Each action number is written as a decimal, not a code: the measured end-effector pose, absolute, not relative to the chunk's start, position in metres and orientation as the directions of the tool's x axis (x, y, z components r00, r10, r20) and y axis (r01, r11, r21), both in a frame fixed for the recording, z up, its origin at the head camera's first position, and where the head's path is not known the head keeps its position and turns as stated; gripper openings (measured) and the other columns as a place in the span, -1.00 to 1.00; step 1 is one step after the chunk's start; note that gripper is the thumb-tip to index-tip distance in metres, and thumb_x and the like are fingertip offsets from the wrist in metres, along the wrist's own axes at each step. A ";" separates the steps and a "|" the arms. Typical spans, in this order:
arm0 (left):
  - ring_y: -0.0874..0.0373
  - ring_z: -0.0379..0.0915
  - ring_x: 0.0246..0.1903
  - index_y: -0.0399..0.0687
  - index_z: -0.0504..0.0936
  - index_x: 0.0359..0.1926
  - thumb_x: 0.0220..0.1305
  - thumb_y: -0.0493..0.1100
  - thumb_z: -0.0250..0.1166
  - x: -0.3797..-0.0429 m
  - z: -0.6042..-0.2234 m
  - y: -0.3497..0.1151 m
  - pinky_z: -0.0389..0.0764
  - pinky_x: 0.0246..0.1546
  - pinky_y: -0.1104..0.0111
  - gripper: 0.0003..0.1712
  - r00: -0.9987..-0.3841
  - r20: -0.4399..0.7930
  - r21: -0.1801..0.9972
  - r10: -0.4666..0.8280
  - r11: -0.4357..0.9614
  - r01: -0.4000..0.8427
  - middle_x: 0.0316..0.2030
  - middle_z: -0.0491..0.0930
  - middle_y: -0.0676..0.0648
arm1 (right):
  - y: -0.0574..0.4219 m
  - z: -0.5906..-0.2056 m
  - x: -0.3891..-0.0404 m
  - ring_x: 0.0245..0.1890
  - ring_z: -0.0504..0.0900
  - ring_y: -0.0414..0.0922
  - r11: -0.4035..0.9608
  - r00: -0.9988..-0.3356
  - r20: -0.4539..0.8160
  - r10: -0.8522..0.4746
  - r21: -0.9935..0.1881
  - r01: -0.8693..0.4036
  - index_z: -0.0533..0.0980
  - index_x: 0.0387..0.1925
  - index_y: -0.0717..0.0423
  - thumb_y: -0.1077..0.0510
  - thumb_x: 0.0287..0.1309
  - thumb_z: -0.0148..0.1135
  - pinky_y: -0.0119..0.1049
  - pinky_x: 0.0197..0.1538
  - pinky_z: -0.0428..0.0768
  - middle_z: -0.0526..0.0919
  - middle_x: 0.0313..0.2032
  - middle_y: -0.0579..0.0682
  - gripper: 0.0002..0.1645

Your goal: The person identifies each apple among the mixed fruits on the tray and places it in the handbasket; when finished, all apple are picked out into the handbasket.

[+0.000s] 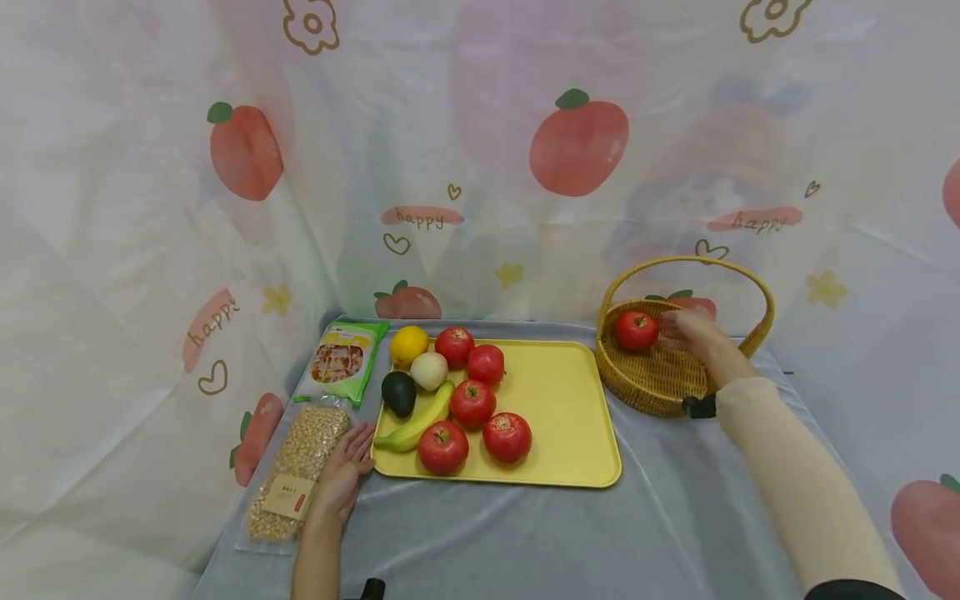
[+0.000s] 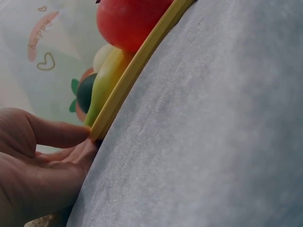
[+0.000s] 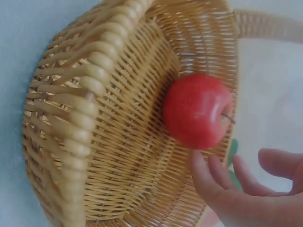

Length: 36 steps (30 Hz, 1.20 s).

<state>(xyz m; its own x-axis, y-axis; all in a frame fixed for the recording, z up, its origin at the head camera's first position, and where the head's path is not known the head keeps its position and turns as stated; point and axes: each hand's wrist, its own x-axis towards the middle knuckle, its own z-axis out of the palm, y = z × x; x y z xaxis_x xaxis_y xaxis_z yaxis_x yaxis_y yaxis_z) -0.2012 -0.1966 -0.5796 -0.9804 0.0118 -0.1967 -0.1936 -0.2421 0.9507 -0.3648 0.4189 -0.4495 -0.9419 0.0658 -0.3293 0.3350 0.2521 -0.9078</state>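
A red apple (image 1: 637, 331) with a short stem lies at the far left of a wicker basket (image 3: 113, 175). My right hand (image 1: 697, 336) reaches over the basket, its fingers loosely extended. One fingertip comes very near the apple in the right wrist view; contact is hard to tell. My left hand (image 1: 345, 475) is at the front left corner of a yellow tray (image 1: 562, 417). In the left wrist view its straight thumb touches the tray's corner, with the other fingers beside and below. On the tray lie a banana (image 1: 417, 421), several red fruits (image 1: 507, 438) and an avocado (image 1: 398, 394).
A yellow lemon-like fruit (image 1: 408, 344) and a pale round one (image 1: 429, 371) sit at the tray's back left. Left of the tray lie a green-edged food packet (image 1: 343, 362) and a clear bag of grains (image 1: 307, 450). The basket's tall handle (image 1: 686, 259) arches overhead.
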 end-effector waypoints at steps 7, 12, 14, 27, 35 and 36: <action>-0.21 -0.10 0.60 -0.40 -0.12 0.62 0.26 -0.72 -0.12 -0.200 -0.580 -0.197 0.00 0.58 0.03 -0.08 -0.981 -0.193 0.951 0.020 -0.241 -0.193 0.59 0.00 -0.40 | 0.415 -0.435 -0.350 0.38 0.47 0.02 0.185 -0.952 -0.303 0.041 -0.934 0.305 -0.05 0.64 0.28 0.11 0.66 -0.30 -0.09 0.47 0.41 0.09 0.57 0.29 -0.31; -0.21 -0.10 0.60 -0.41 -0.11 0.62 0.25 -0.73 -0.12 -0.200 -0.579 -0.198 0.01 0.57 0.05 -0.08 -0.981 -0.191 0.950 0.019 -0.248 -0.190 0.59 0.00 -0.41 | 0.405 -0.423 -0.339 -0.14 0.68 -0.39 0.131 -0.972 -0.234 0.013 -0.963 0.234 0.15 0.55 0.33 0.21 0.63 -0.18 -0.28 0.19 0.66 0.54 0.16 -0.07 -0.41; -0.22 -0.10 0.60 -0.42 -0.11 0.61 0.25 -0.73 -0.13 -0.201 -0.579 -0.197 0.01 0.57 0.05 -0.08 -0.982 -0.188 0.950 0.019 -0.250 -0.187 0.59 0.00 -0.42 | 0.401 -0.419 -0.334 -0.15 0.69 -0.41 0.126 -0.977 -0.215 0.002 -0.969 0.214 0.17 0.52 0.34 0.21 0.63 -0.17 -0.28 0.19 0.66 0.52 0.05 -0.20 -0.43; -0.19 -0.08 0.60 -0.39 -0.09 0.62 0.29 -0.72 -0.12 -0.202 -0.579 -0.196 0.01 0.58 0.03 -0.10 -0.980 -0.198 0.952 0.016 -0.236 -0.196 0.60 0.02 -0.38 | 0.371 -0.399 -0.301 -0.12 0.71 -0.40 0.122 -0.979 -0.203 -0.015 -0.972 0.200 0.14 0.55 0.37 0.12 0.65 -0.11 -0.35 0.08 0.71 0.52 0.12 -0.15 -0.36; -0.19 -0.08 0.60 -0.38 -0.09 0.62 0.28 -0.72 -0.12 -0.201 -0.578 -0.196 0.01 0.58 0.02 -0.10 -0.980 -0.198 0.954 0.016 -0.225 -0.196 0.59 0.01 -0.38 | 0.349 -0.401 -0.284 0.04 0.72 -0.24 0.125 -0.983 -0.162 -0.085 -0.981 0.150 0.20 0.50 0.44 0.10 0.63 -0.05 -0.32 0.09 0.71 0.65 0.04 -0.21 -0.36; -0.20 -0.08 0.60 -0.39 -0.09 0.62 0.29 -0.72 -0.12 -0.201 -0.578 -0.196 0.02 0.57 0.01 -0.10 -0.981 -0.195 0.956 0.016 -0.220 -0.194 0.59 0.01 -0.39 | 0.345 -0.402 -0.281 0.07 0.72 -0.23 0.145 -0.983 -0.153 -0.097 -0.980 0.138 0.21 0.49 0.43 0.08 0.64 -0.06 -0.34 0.07 0.71 0.65 0.05 -0.19 -0.36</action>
<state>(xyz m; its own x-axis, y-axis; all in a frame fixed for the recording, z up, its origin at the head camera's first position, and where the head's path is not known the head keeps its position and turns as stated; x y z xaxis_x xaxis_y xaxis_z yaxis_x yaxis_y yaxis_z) -0.2008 -0.1956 -0.5782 -0.9806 0.0159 -0.1952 -0.1938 -0.2203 0.9560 -0.2813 0.3453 -0.4016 -0.9835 -0.0970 -0.1529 0.1380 0.1453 -0.9797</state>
